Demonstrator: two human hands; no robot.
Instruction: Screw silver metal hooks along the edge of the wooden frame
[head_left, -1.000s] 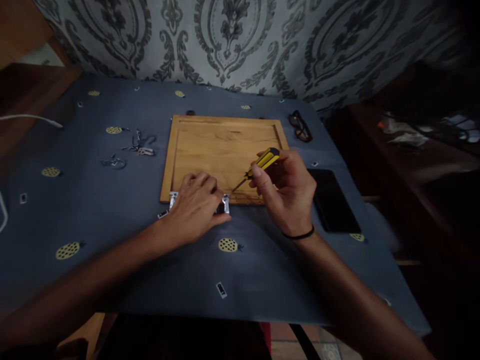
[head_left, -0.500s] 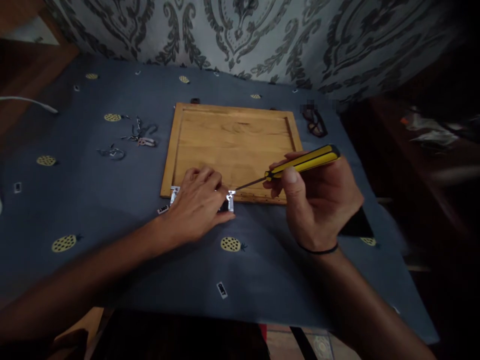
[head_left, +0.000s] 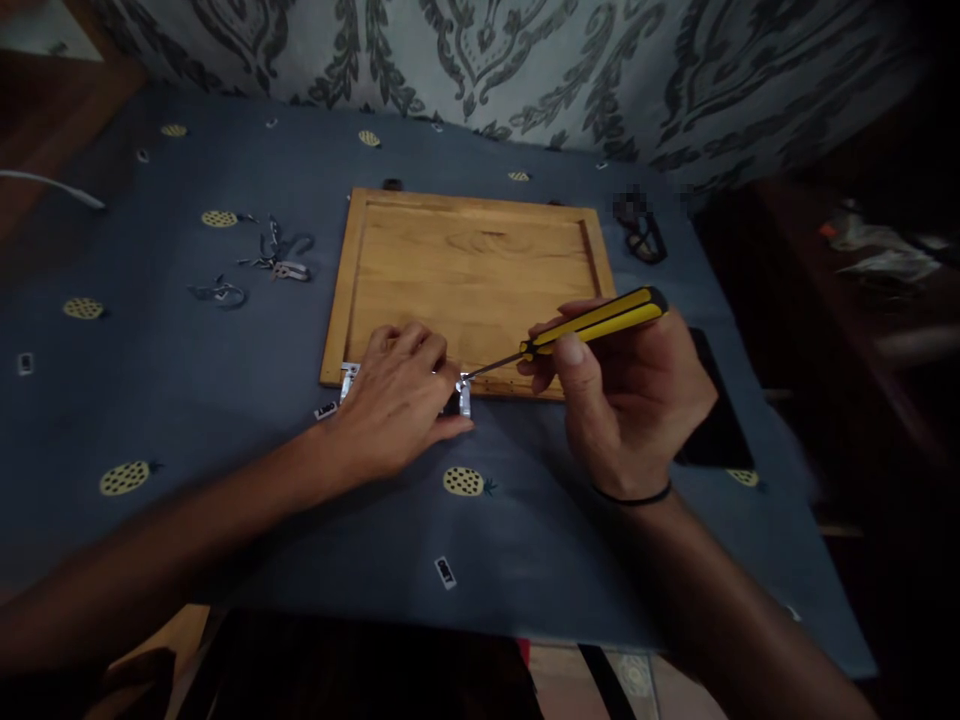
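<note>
A framed wooden panel (head_left: pixel 472 270) lies flat on the cloth-covered table. At its near edge, toward the left, sits a shiny metal fitting (head_left: pixel 466 402) whose two ends show on either side of my left hand (head_left: pixel 397 400). That hand is closed over the fitting, fingers curled on top and thumb along the near side; its middle is hidden. My right hand (head_left: pixel 626 405) grips a screwdriver (head_left: pixel 600 322) by its yellow and black handle. The slanted shaft points down and left, with the tip at the fitting's right end, beside my left fingers.
Small pliers (head_left: pixel 289 270) lie left of the panel among small metal bits, with a curled grey piece (head_left: pixel 225 292) nearby. Glasses (head_left: pixel 643 235) rest at the back right. A dark flat object (head_left: pixel 716 420) is partly behind my right hand. A white cable (head_left: pixel 56 180) crosses the left edge.
The screwdriver and my right hand have shifted slightly left, bringing the tip further onto the fitting's right end. My left hand stays on the fitting. The view has moved a little.
</note>
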